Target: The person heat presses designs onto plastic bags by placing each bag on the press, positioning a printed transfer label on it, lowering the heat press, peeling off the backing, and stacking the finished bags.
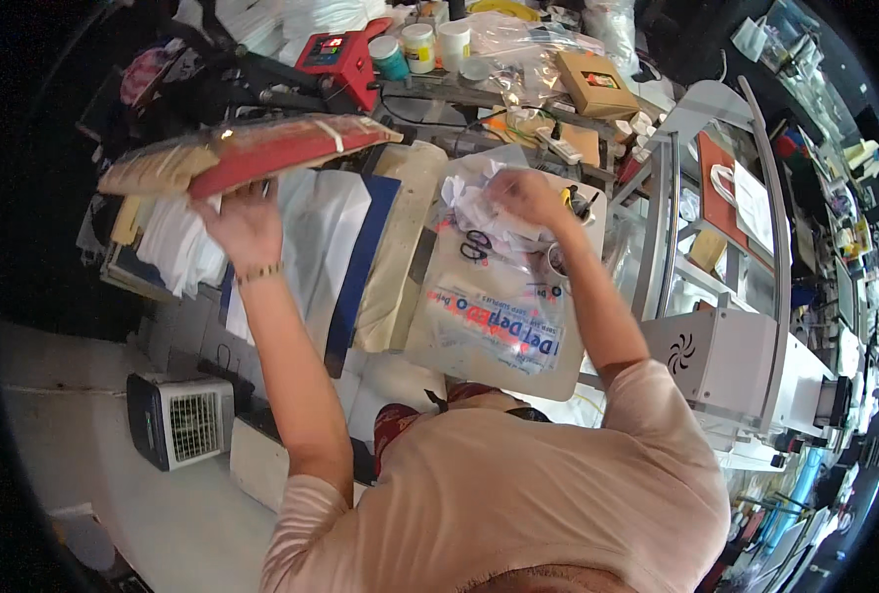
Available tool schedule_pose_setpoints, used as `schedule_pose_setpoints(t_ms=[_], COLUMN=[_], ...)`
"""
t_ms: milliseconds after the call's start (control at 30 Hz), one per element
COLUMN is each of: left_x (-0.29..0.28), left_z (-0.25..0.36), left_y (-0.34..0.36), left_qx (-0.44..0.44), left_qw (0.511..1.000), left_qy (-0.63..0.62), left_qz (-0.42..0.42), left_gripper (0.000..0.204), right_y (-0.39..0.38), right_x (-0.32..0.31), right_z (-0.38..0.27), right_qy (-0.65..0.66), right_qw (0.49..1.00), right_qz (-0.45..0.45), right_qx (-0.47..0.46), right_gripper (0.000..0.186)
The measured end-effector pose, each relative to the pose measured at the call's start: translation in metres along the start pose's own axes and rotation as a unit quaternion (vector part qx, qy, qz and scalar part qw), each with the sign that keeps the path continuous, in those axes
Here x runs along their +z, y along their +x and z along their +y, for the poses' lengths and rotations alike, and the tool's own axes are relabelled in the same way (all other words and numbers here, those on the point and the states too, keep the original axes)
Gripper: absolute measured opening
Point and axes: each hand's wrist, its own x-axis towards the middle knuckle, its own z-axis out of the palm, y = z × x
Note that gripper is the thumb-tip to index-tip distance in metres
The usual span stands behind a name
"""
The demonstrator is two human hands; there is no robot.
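Best hold red-tan panel [296, 158] steady above white material [313, 227] w/ L hand [242, 225] — it grips the lower edge — & handle crumpled white wad [471, 203] gently w/ R hand [528, 195], too blurred to tell if grasping.

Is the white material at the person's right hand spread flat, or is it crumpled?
Crumpled: the white material at the right hand is bunched in uneven folds. Whether the fingers grip it, I cannot tell.
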Motion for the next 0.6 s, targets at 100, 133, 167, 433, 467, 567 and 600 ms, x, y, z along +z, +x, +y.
schedule_pose_setpoints(t_ms=[100, 133, 167, 433, 467, 567, 600], left_x=[-0.037, -0.046, -0.051, -0.002, -0.020, -0.092, -0.116], left_z=[-0.003, 0.003, 0.008, 0.000, 0.005, 0.008, 0.002], left_y=[0.002, 0.005, 0.008, -0.002, -0.008, -0.030, -0.038], left_qx=[-0.015, -0.027, -0.038, -0.014, -0.010, -0.038, -0.102], left_qw=[0.999, 0.998, 0.997, 0.998, 0.998, 0.995, 0.984], left_qy=[0.022, 0.028, 0.033, 0.051, 0.060, 0.062, 0.099], left_qz=[0.035, 0.046, 0.057, -0.026, -0.020, 0.070, 0.110], left_gripper=[0.094, 0.089, 0.084, 0.066, 0.066, 0.074, 0.081], right_y=[0.050, 0.067, 0.082, 0.105, 0.111, 0.122, 0.121], right_x=[-0.065, -0.079, -0.091, -0.130, -0.114, -0.100, -0.110], right_z=[0.067, 0.078, 0.087, 0.257, 0.260, 0.281, 0.294], right_qy=[-0.036, -0.084, -0.132, -0.241, -0.213, -0.305, -0.298], right_qw=[0.995, 0.989, 0.980, 0.943, 0.942, 0.915, 0.905], right_qz=[0.079, 0.094, 0.107, 0.069, 0.038, 0.033, 0.023], right_qx=[0.045, 0.077, 0.106, 0.220, 0.257, 0.261, 0.303], right_gripper=[0.029, 0.031, 0.034, 0.036, 0.041, 0.044, 0.051])
